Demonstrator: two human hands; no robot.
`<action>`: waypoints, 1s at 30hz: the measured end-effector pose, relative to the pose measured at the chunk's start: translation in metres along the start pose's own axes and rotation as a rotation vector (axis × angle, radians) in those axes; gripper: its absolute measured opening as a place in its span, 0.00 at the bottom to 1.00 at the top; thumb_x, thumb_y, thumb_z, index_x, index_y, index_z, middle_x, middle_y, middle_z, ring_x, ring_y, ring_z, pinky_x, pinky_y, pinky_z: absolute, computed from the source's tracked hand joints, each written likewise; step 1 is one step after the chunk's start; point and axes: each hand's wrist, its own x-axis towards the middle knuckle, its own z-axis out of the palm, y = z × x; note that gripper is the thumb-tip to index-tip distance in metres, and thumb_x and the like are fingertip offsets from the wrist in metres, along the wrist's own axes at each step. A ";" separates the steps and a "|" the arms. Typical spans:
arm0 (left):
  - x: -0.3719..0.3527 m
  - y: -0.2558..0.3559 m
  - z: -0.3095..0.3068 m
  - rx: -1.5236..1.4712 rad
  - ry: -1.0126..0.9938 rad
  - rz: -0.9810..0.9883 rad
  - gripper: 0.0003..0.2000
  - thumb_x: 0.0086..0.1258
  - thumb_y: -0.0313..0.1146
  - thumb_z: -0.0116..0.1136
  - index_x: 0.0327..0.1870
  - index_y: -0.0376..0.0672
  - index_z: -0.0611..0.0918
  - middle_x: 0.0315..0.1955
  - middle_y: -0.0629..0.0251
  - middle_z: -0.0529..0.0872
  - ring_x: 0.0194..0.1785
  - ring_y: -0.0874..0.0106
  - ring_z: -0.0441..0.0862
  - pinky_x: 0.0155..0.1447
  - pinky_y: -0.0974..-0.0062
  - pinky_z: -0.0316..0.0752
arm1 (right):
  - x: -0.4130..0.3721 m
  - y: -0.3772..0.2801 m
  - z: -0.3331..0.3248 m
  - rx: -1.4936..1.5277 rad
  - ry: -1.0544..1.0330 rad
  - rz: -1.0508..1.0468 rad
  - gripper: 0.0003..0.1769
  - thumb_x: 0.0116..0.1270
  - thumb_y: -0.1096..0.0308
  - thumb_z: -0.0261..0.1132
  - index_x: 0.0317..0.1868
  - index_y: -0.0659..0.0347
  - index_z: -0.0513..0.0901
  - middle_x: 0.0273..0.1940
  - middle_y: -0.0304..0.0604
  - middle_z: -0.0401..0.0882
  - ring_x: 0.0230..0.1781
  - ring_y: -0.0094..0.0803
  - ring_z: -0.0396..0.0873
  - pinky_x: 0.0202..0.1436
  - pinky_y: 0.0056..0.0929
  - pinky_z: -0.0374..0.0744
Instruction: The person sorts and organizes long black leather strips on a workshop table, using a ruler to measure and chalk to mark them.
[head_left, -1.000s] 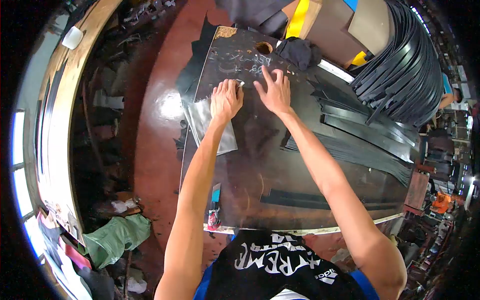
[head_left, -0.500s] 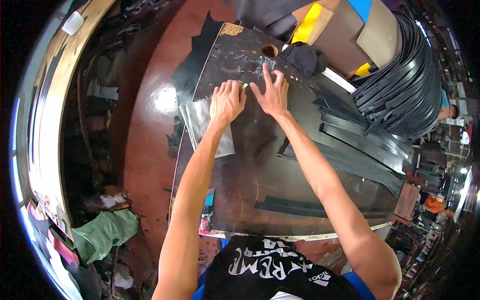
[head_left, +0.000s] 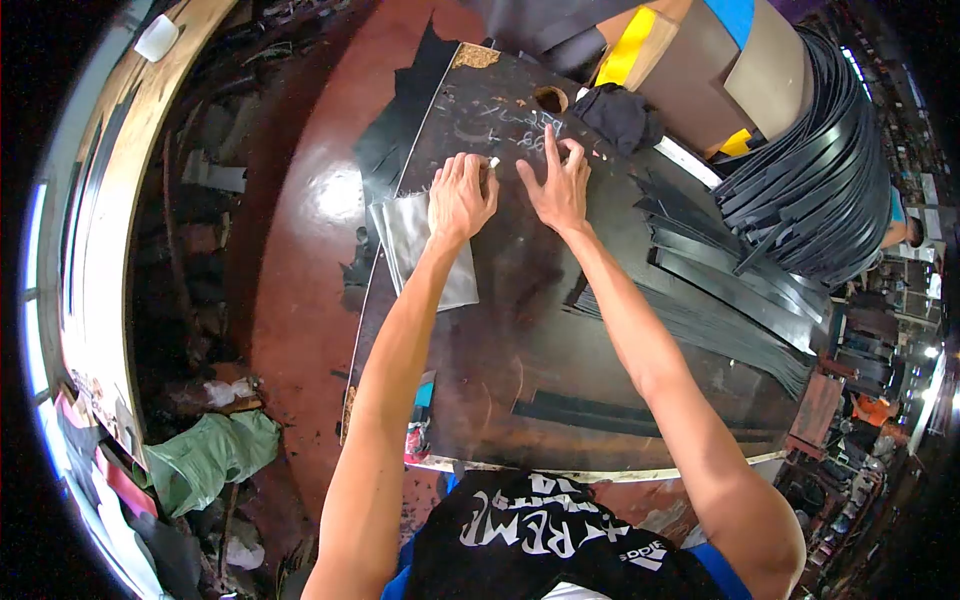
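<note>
A short white piece of chalk [head_left: 494, 162] pokes out at the thumb tip of my left hand [head_left: 460, 200], whose fingers are bent close together. That hand rests over the upper part of a folded grey sheet [head_left: 458, 280] on the dark tabletop [head_left: 480, 370]. To its right, my right hand [head_left: 560, 193] is held above the table with nothing in it. Its index finger points forward at white chalk writing [head_left: 533, 128], and the thumb is spread to the side.
Black strips [head_left: 700, 325] lie across the table's right side, below a big looped bundle of black strips [head_left: 810, 180]. A dark cloth [head_left: 617, 115] sits near a round hole [head_left: 550, 99]. Brown sheets [head_left: 680, 75] stand behind. Green fabric [head_left: 215, 460] lies on the floor at left.
The view has shifted slightly. My left hand has moved a little forward with the chalk, and my right hand a little to the right, away from it. The grey sheet stays on the table.
</note>
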 end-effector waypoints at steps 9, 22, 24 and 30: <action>0.000 0.002 -0.002 0.025 -0.064 -0.025 0.09 0.67 0.33 0.62 0.42 0.42 0.77 0.36 0.60 0.81 0.44 0.58 0.80 0.49 0.60 0.74 | 0.000 -0.003 -0.002 -0.043 -0.010 -0.023 0.42 0.72 0.38 0.58 0.78 0.51 0.62 0.62 0.54 0.63 0.54 0.52 0.70 0.62 0.49 0.68; -0.001 0.000 0.002 0.055 -0.053 -0.012 0.08 0.67 0.36 0.61 0.40 0.44 0.76 0.35 0.62 0.80 0.43 0.60 0.80 0.49 0.60 0.73 | 0.007 -0.007 -0.001 -0.117 -0.055 -0.057 0.41 0.71 0.35 0.57 0.77 0.46 0.65 0.63 0.54 0.65 0.53 0.52 0.70 0.62 0.49 0.68; 0.000 0.000 0.001 0.058 -0.052 -0.011 0.08 0.68 0.36 0.61 0.40 0.44 0.76 0.35 0.62 0.80 0.43 0.60 0.80 0.49 0.59 0.73 | 0.009 -0.009 -0.001 -0.114 -0.069 -0.049 0.39 0.71 0.35 0.57 0.75 0.46 0.68 0.62 0.53 0.65 0.54 0.52 0.70 0.62 0.49 0.68; 0.001 0.001 -0.002 0.064 -0.099 -0.036 0.09 0.68 0.37 0.61 0.42 0.43 0.78 0.37 0.59 0.82 0.44 0.57 0.81 0.50 0.59 0.75 | 0.008 -0.006 -0.020 -0.136 -0.124 -0.163 0.33 0.70 0.36 0.59 0.68 0.45 0.79 0.60 0.52 0.68 0.54 0.50 0.70 0.59 0.47 0.70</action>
